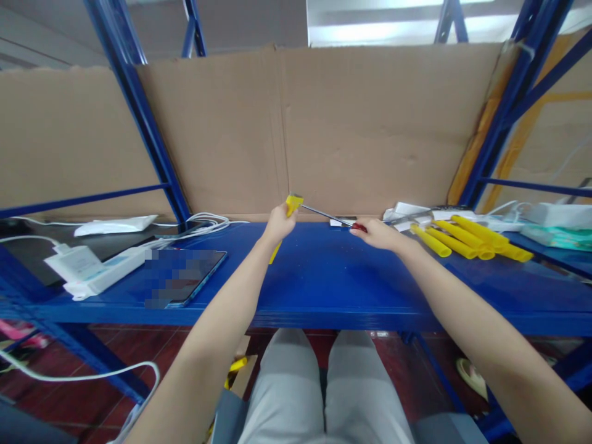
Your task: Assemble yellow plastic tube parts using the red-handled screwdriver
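My left hand (279, 224) is closed around a yellow plastic tool (294, 203) with a wide head on top. The lower end of its handle sticks out below my fist. To the right, my right hand (377, 233) grips a screwdriver (326, 214) by its dark red handle. The thin metal shaft points left, and its tip is at the yellow head; whether it sits in a screw is too small to tell. Both hands are held above the blue tabletop (333, 280).
Several yellow tubes (462, 237) lie at the right, near white papers (407, 211). On the left are a phone-like tablet (194, 277), a white power strip (108, 271) with a plugged-in charger, and white cables (208, 222). A cardboard panel (342, 123) closes off the back between blue posts.
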### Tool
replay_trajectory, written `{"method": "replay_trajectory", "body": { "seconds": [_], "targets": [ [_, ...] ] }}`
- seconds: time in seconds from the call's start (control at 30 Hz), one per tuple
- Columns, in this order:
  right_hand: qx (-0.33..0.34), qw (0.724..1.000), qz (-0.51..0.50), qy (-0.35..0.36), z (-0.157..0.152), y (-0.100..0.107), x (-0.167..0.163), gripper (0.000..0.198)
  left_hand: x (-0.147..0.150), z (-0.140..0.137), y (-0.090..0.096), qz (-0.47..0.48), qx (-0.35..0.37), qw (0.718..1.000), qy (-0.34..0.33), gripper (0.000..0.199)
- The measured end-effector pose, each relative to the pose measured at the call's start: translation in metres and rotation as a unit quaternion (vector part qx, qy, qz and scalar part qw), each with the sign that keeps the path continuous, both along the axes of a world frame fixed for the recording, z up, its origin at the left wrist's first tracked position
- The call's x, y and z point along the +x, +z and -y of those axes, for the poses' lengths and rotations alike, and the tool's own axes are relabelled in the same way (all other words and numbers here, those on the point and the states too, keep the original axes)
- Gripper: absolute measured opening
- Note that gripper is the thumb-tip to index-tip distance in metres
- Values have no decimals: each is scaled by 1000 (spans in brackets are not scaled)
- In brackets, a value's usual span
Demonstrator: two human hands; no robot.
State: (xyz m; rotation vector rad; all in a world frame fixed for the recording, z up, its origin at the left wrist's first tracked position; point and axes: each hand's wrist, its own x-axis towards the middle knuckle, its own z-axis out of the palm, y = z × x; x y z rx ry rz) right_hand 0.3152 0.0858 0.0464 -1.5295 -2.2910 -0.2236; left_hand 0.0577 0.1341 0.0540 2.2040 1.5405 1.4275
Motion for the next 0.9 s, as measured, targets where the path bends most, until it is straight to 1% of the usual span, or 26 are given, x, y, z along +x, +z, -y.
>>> {"method": "replay_trajectory", "body": {
  "seconds": [0.13,0.23,0.3,0.43,0.57,0.67,0.77,0.83,0.9],
  "targets": [
    [-2,1000,17,-26,3,-5,-1,18,1,1,6,-36,-31,998,29,14],
    [-1,1000,10,-25,7,-11,-1,16,1,4,8,-42,-64,996,38,15],
    [-8,1000,-14,-12,10,-15,-2,15,1,7,7,-34,-86,995,27,17],
    [-60,994,-86,6,11,-21,-1,15,1,13,6,4,-109,994,1,22],
    [-48,994,-96,27,6,-23,2,18,2,15,3,43,-152,987,-12,19],
    [-85,991,-102,33,5,-21,3,23,3,12,0,47,-187,981,-4,19],
    [-117,988,-97,34,8,-19,1,27,4,9,-3,52,-203,978,-2,18],
    [-135,985,-107,24,10,-20,0,27,4,8,-4,57,-206,977,-4,15],
    [-167,977,-133,11,11,-22,-1,24,4,8,-5,63,-208,976,-4,12]
  ]
}}
